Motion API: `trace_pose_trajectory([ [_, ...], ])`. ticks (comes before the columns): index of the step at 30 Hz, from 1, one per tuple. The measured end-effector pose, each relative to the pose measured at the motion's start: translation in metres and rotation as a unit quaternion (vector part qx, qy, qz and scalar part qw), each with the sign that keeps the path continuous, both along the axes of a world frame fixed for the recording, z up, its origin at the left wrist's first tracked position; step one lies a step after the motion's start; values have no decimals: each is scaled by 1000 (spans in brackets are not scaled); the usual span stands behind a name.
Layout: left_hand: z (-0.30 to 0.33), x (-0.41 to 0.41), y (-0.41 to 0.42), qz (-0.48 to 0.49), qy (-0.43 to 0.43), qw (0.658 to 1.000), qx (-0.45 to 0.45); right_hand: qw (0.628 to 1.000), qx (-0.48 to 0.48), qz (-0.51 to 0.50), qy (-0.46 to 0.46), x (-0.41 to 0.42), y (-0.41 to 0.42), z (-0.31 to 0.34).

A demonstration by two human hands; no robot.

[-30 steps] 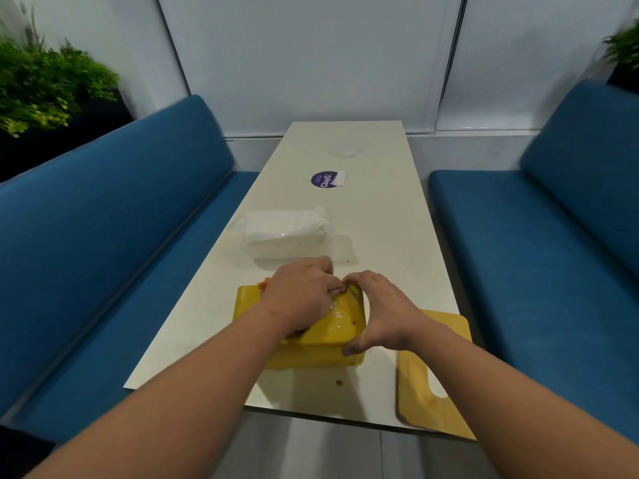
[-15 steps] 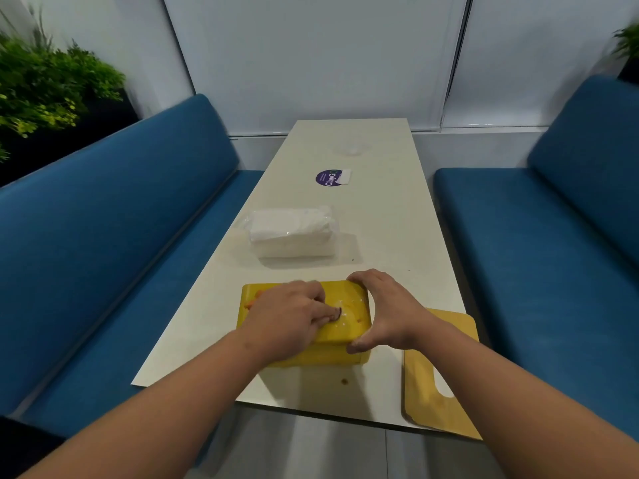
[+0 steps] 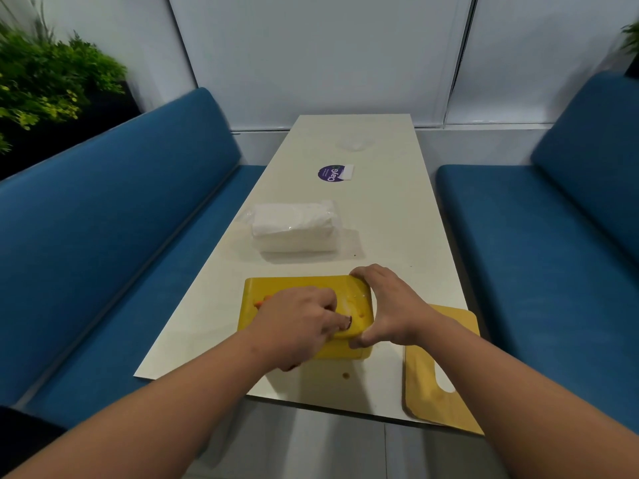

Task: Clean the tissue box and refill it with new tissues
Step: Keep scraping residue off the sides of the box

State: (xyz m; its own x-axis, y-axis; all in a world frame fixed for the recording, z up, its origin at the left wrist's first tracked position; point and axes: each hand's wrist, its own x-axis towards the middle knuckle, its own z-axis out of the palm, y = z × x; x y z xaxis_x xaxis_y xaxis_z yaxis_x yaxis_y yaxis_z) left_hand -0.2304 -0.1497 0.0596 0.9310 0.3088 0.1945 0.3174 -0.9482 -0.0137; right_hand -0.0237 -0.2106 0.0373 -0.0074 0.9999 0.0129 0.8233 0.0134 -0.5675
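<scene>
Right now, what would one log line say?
left hand: wiping yellow plastic tissue box | right hand: bracing its end | wrapped white tissue pack: unopened behind

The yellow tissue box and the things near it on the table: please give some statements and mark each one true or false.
1. The right hand grips the end of the yellow tissue box. True.
2. The wrapped tissue pack lies inside the box. False: it lies on the table, beyond the box.
3. The left hand rests on top of the box. True.
4. The wooden board leans on the blue sofa. False: it lies flat at the table's near corner.
</scene>
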Motion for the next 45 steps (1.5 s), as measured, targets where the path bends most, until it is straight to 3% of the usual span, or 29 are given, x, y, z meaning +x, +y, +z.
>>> trace_pose_trajectory([
  [5, 8, 19, 17, 151, -30, 988, -30, 1000, -7, -4, -5, 1, 0, 0],
  [10, -3, 1, -1, 43, -37, 998, -7, 1000, -8, 7, -6, 1, 0, 1],
  [12, -6, -13, 1, 54, -51, 997, -9, 1000, -9, 6, -5, 1, 0, 2],
  [19, -13, -38, -6, 258, -105, 960, 15, 1000, -12, 8, 0, 2, 1, 0],
  [27, -15, -10, -31, 188, -84, 978, 21, 1000, -4, 7, -3, 3, 3, -3],
  [29, -12, -26, -18, 245, -70, 967, 10, 1000, -10, 7, 0, 4, 3, -5],
  [32, -5, -45, 6, 386, -62, 920, -8, 1000, -9, 2, 6, 5, 3, -5],
  [35, 0, -47, 18, 454, -82, 886, -35, 1000, -10, -1, 7, 4, 2, -5],
  [40, -4, -56, 35, 504, -136, 849, -79, 1000, -8, 4, 4, 4, 2, -5],
  [45, -6, -45, 34, 474, -131, 865, -96, 1000, -8, 0, 4, 3, 2, -6],
])
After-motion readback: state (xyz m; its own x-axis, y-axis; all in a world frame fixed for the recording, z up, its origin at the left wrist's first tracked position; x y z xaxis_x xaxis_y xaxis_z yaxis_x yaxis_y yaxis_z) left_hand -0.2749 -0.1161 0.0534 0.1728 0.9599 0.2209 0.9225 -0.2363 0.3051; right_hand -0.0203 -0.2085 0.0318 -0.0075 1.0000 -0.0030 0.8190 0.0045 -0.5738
